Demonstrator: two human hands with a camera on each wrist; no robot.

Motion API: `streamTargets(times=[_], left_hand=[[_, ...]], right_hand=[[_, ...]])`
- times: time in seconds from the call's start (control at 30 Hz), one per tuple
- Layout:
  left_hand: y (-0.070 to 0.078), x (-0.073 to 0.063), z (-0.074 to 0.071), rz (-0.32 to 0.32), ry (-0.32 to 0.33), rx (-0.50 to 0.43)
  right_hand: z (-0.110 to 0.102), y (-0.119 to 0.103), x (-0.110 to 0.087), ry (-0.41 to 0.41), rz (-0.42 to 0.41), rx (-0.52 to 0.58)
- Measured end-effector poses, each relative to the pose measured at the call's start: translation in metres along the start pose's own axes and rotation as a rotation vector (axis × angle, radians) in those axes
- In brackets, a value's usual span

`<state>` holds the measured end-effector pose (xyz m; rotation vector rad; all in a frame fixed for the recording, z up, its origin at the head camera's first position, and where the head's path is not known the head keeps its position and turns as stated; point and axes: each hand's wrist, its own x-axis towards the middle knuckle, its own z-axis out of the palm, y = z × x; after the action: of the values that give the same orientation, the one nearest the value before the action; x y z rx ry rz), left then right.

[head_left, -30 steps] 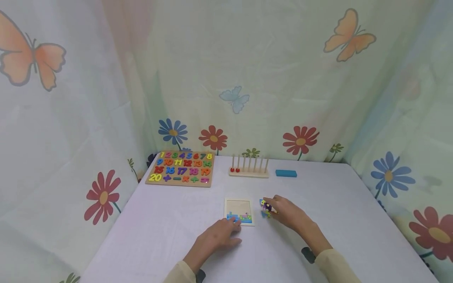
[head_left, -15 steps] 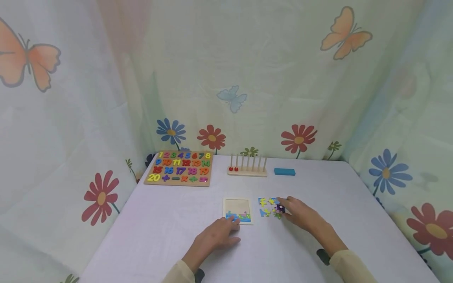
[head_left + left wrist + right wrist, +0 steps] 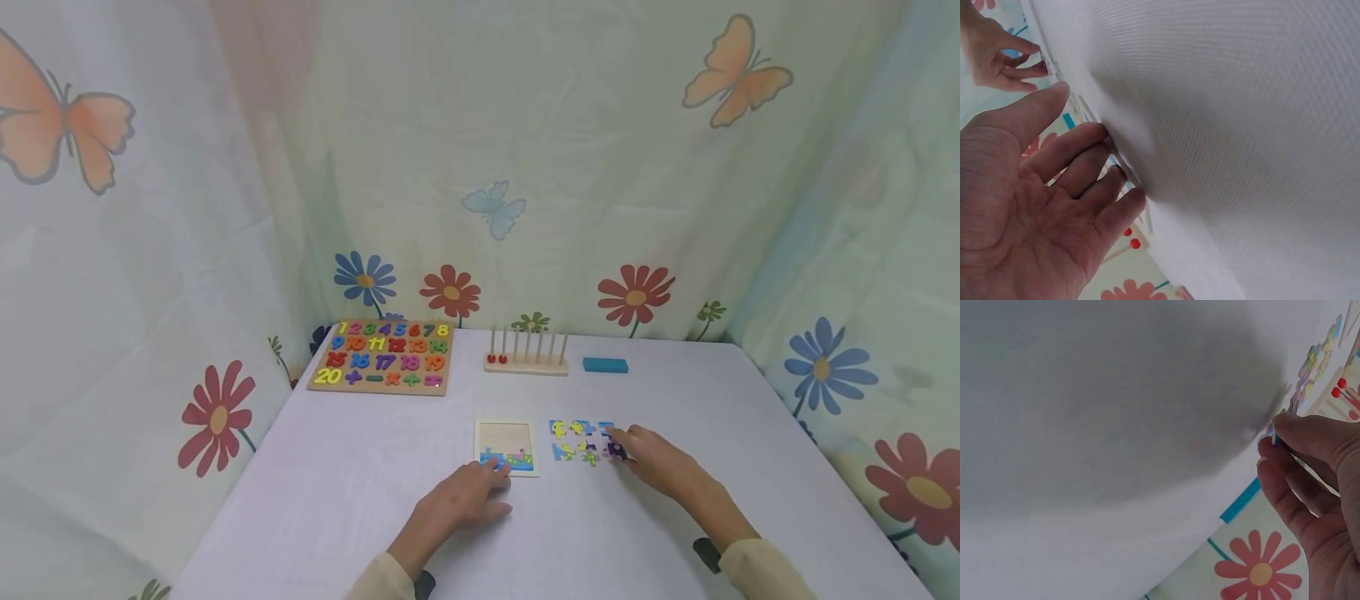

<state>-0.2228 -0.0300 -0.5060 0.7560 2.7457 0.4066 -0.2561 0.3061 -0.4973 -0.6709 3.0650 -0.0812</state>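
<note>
A small wooden puzzle tray (image 3: 504, 437) lies flat at the middle of the table, its bottom row filled with blue and green pieces and its upper part bare wood. My left hand (image 3: 459, 497) rests its fingertips on the tray's near edge, fingers loosely bent and thumb apart. To the right of the tray, several jigsaw pieces (image 3: 577, 427) lie spread in two rough rows. At their right end my right hand (image 3: 662, 463) pinches a dark purple jigsaw piece (image 3: 617, 451) between thumb and fingers, low over the tabletop; the right wrist view shows its blue edge (image 3: 1276, 439).
At the back left lies a number board (image 3: 382, 387) with coloured numerals and signs. A wooden peg counter (image 3: 527, 369) with red beads stands at the back middle, beside a teal block (image 3: 605, 366). A printed curtain (image 3: 420, 150) surrounds the table.
My right hand has moved to the right with the purple piece, uncovering the other pieces now spread out beside the tray. My left hand has stayed at the tray's edge.
</note>
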Motion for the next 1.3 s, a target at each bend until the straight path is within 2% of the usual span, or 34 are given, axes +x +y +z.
streamTargets(times=[0.3, 0.57, 0.87, 1.1, 1.3], left_hand=[[0.001, 0.000, 0.000, -0.009, 0.000, -0.006], [0.000, -0.002, 0.000, -0.015, -0.001, -0.015], [0.001, 0.000, 0.000, 0.008, 0.012, -0.013], [0.002, 0.000, 0.000, 0.004, 0.008, -0.001], [0.002, 0.001, -0.001, 0.019, 0.017, 0.015]], right_hand=[[0.006, 0.006, -0.003, 0.026, -0.001, 0.010], [0.010, 0.008, -0.003, 0.074, -0.035, 0.043], [0.012, 0.009, -0.004, 0.105, -0.009, 0.075], [0.011, 0.011, -0.006, 0.093, -0.002, 0.105], [0.015, 0.014, -0.005, 0.114, -0.005, 0.085]])
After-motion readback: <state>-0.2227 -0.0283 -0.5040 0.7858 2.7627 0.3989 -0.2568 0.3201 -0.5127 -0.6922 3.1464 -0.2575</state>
